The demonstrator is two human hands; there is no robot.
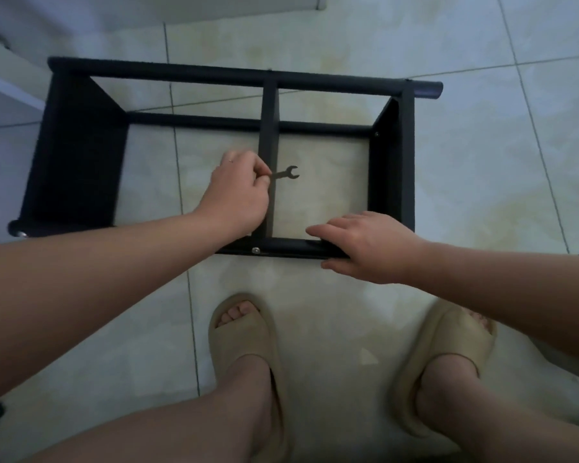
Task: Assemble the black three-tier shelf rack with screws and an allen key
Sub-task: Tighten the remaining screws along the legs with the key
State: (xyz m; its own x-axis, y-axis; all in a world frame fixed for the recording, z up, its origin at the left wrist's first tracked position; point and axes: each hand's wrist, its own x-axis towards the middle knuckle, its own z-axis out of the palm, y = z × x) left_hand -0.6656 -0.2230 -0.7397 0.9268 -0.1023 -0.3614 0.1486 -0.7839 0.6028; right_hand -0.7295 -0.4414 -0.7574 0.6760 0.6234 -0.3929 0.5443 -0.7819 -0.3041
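Observation:
The black shelf rack (234, 76) lies on its side on the tiled floor, its three shelf panels standing on edge between long black tubes. My left hand (238, 192) reaches inside the frame beside the middle panel (270, 105) and pinches a small flat open-ended spanner (286, 173), whose jaw points right. My right hand (365, 245) rests on the near tube (291, 244), fingers stretched over its top and thumb against its front. A silver screw head (255, 250) shows on that tube, below the middle panel.
My two feet in beige slides (244, 339) stand on the pale tiles just in front of the rack. White furniture edges (10, 71) sit at the upper left, close to the rack's far left corner. A small white scrap (367, 356) lies between my feet.

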